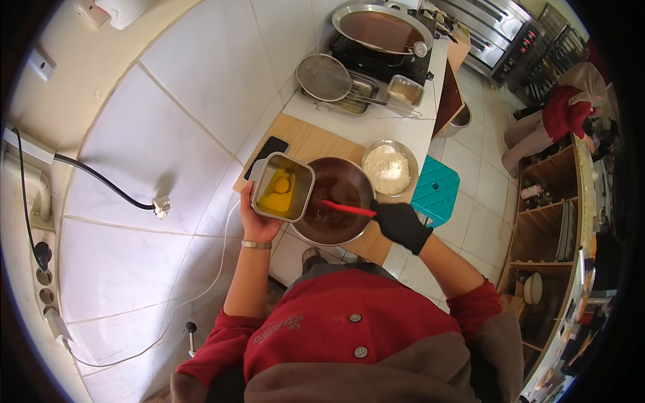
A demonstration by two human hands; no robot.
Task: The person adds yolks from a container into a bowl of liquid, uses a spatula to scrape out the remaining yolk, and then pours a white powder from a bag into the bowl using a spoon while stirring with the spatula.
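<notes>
Over the counter [306, 144], we are gripping a metal tin of egg yolks [282, 186] in our bare left hand [259, 218], tilting it beside the brown batter bowl [334, 200], our gloved right hand [401, 225] closing around a red spatula [346, 208]

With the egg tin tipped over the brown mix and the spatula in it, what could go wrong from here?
1. The left hand alone holds the egg tin over the bowl; the yolks may drop all at once and splash.
2. The bowl sits near the board's front edge, and neither hand steadies it, so stirring with the spatula in the gloved right hand might push it off.
</notes>
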